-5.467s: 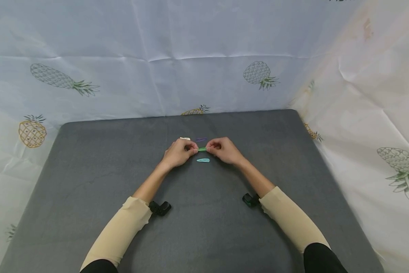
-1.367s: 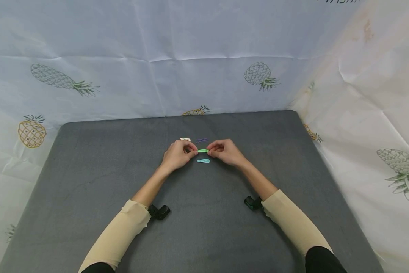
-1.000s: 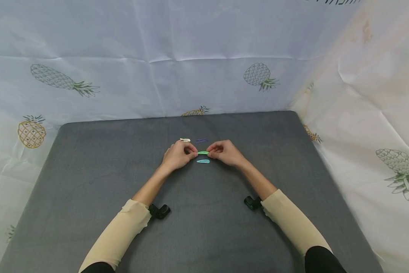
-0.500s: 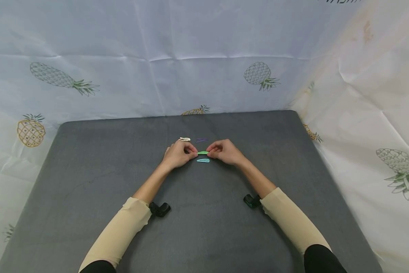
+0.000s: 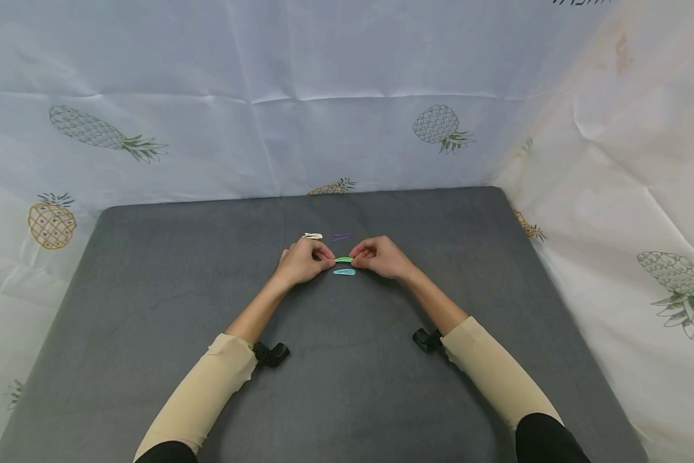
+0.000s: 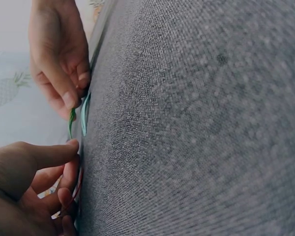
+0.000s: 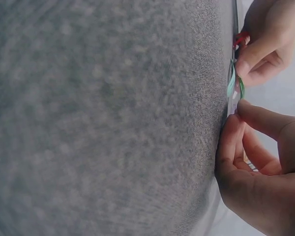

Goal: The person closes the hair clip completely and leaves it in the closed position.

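From my remote seat I have the green clip [image 5: 343, 260] at the middle of the work, strung between two pinches over the bench [image 5: 347, 386]. The left hand [image 5: 303, 262] grips one end with its thumb against the fingers; the right hand [image 5: 383, 258] holds the other end the same way. On both sides the fingers are closed down to a thin pinch, with just the clip's middle showing between them. It seems held a little off the cloth, though I can't be sure.

I judge it very light, springy and fairly stiff, probably thin coated metal. The finish may be a bit slick, and so narrow a piece leaves little to hold, so the two tips look like the right places to grip; I would go gently on its slightly bowed middle.

The turquoise clip [image 5: 344, 272] lies just nearer the person, a slim teardrop outline. Farther off, the purple clip [image 5: 342, 237] looks splayed into two thin legs, and the cream clip [image 5: 312, 236] sits just beyond the left hand. Something red [image 7: 241, 38] shows by that hand in the wrist views, too blurred to name. The bench cover is grey, matte and coarsely woven; behind it hangs a creased, faintly glossy white curtain [image 5: 335, 141] printed with pineapples.
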The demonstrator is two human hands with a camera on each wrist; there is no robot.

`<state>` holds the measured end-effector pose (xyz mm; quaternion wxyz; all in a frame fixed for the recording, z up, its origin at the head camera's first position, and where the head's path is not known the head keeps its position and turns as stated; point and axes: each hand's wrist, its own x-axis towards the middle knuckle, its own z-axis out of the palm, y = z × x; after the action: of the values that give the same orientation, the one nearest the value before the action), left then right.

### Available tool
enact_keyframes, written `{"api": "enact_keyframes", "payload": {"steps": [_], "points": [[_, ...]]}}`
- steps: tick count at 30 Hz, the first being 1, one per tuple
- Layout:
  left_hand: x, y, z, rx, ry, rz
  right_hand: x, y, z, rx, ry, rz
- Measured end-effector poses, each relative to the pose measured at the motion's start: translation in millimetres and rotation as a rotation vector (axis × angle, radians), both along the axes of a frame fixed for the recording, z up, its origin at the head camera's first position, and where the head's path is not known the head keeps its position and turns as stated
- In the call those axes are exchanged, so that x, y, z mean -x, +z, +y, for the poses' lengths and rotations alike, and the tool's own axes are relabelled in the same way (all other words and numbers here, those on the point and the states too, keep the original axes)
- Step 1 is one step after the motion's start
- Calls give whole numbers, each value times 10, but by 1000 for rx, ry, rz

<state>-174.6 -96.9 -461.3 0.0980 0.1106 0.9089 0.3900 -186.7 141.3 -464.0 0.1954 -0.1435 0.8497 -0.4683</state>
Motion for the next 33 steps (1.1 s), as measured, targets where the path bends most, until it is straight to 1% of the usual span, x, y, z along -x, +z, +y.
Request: {"api": "enact_keyframes", "payload": {"steps": [19,33], "points": [[-14,-3,-8,7,-3,-6,3,21,-7,-1,6,-15],[-14,-18,-9,11,-6,6,17,13,7,1,14,-30]]}}
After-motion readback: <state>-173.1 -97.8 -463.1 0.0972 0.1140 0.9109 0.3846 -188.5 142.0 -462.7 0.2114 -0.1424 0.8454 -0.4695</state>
